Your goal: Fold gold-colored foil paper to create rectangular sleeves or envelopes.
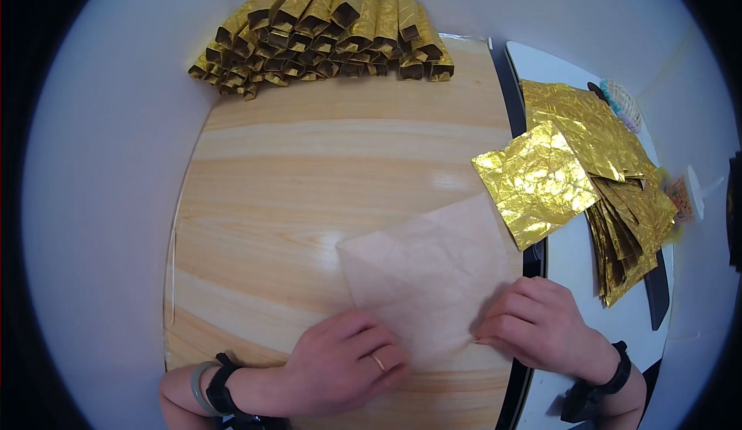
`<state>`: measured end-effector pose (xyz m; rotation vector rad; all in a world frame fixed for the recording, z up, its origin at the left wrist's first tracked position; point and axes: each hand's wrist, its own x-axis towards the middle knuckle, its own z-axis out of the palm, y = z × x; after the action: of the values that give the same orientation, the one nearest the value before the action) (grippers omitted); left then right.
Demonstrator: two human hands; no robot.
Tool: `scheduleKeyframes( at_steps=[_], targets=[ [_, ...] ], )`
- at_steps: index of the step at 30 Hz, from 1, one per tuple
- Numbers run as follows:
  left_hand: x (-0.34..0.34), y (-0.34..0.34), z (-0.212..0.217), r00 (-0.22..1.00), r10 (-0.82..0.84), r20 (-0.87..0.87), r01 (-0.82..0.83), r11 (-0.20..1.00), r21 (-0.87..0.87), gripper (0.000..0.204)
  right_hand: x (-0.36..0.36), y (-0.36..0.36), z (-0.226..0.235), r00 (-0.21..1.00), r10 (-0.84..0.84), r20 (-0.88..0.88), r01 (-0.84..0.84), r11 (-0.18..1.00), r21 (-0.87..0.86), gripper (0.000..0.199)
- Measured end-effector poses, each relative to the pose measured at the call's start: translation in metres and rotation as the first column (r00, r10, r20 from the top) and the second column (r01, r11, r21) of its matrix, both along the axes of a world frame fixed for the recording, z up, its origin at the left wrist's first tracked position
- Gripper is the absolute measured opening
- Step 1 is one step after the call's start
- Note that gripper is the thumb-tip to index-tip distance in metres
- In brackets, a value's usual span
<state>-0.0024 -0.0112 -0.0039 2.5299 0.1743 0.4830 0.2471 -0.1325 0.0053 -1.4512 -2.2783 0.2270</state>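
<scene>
on the pale wooden counter (309,175), a square sheet of thin paper (425,271), its dull tan side up, lay turned like a diamond just in front of me. my left hand (340,364) rested flat and open on the sheet's near left part, fingers spread loosely and pressing it down, a ring on one finger. my right hand (541,325) sat at the sheet's near right edge, fingers curled under and fingertips pinching or pressing that edge; whether they had lifted it i could not tell. both wrists wore dark bands, and a pale bangle sat beside the left one.

at the far edge of the counter, against the white wall, lay a heap of folded gold foil pieces (328,32), long narrow shapes stacked in rows with their open ends toward me. to my right, a single crinkled gold foil sheet (537,182) hung half over the counter's edge, its near corner just beside the tan sheet. beyond it a fanned stack of gold foil sheets (618,190) lay on a white side surface (568,264), well apart from my hands. a small white-capped bottle (686,196) stood at the stack's far right.
</scene>
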Motion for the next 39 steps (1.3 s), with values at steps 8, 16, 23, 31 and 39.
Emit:
scheduleKeyframes(
  at_steps=[8, 16, 23, 31, 39],
  targets=[
    [0.001, -0.001, 0.005, 0.995, 0.062, -0.074, -0.07, 0.991, -0.115, 0.017, -0.013, 0.005, 0.008, 0.989, -0.146, -0.017, 0.144, 0.985, -0.09, 0.017],
    [0.0, -0.001, 0.004, 0.988, 0.129, -0.081, -0.139, 0.981, -0.132, 0.021, -0.018, 0.008, 0.0, 0.971, -0.221, -0.088, 0.206, 0.967, -0.148, 0.02],
    [0.0, 0.002, 0.008, 0.986, 0.104, -0.132, -0.132, 0.966, -0.223, 0.022, -0.019, 0.007, -0.002, 0.967, -0.249, -0.045, 0.242, 0.962, -0.125, 0.025],
    [-0.002, 0.007, 0.01, 0.982, 0.023, -0.186, -0.08, 0.949, -0.306, 0.022, -0.019, 0.008, -0.001, 0.969, -0.246, 0.002, 0.244, 0.961, -0.13, 0.026],
    [-0.002, 0.008, 0.01, 0.978, 0.014, -0.207, -0.076, 0.952, -0.297, 0.027, -0.019, 0.008, 0.0, 0.969, -0.245, -0.023, 0.24, 0.961, -0.135, 0.025]
  ],
)
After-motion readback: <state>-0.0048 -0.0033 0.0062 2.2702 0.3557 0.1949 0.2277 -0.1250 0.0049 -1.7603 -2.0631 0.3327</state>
